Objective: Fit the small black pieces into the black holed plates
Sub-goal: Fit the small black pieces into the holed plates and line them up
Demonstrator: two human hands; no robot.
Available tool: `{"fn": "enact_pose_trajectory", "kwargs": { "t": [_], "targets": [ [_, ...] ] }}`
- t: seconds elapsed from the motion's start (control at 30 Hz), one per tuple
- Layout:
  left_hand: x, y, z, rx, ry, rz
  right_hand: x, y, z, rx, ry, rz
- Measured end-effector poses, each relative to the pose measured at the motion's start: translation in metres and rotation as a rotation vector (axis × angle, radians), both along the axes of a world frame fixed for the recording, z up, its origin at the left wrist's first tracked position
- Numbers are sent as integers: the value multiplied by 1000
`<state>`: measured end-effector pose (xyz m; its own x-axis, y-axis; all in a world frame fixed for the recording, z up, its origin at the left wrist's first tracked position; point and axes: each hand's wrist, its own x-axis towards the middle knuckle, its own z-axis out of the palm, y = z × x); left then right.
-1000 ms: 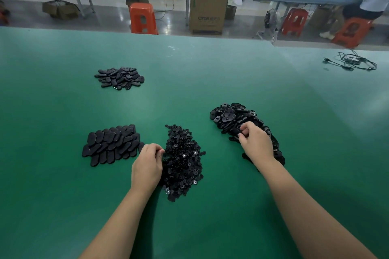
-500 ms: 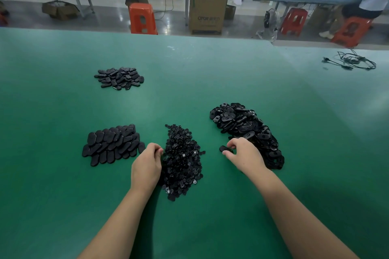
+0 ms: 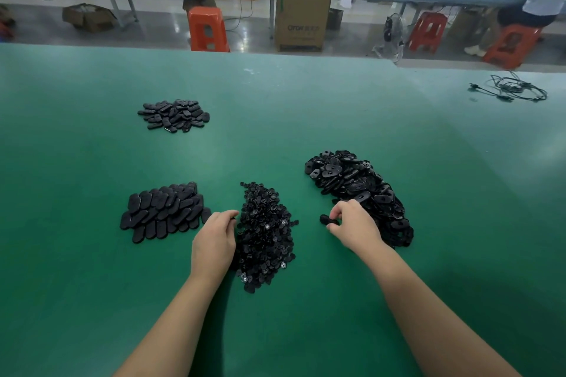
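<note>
Green table [image 3: 92, 285] w/ everything lying on it. Right hand [image 3: 355, 225] is pinching one holed plate [image 3: 327, 220] betw. thumb & fingers, just left of the big plate pile [image 3: 355, 190]. Left hand [image 3: 214, 242] is curling at the left edge of the small-pieces heap [image 3: 266, 236], fingertips pinching a tiny black piece [image 3: 233, 219]. Neat stack of ovals [image 3: 162, 211] is sitting near left; another pile [image 3: 174, 115] far left.
</note>
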<state>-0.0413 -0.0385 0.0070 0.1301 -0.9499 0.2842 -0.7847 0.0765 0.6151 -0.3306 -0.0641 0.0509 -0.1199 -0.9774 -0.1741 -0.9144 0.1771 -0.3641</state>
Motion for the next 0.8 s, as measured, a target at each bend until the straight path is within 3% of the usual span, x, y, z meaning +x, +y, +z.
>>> {"fn": "enact_pose_trajectory", "kwargs": {
  "t": [0.2,0.4,0.6,0.8],
  "targets": [
    [0,0,0,-9,23,7,-2,3,3,-65,-173,-5],
    [1,2,1,-5,63,37,19,14,8,-106,-779,-138],
    [1,1,2,44,117,62,50,27,-10,-142,-673,-106],
    [5,-1,6,73,134,21,69,41,-26,-255,-768,-179]
  ]
}}
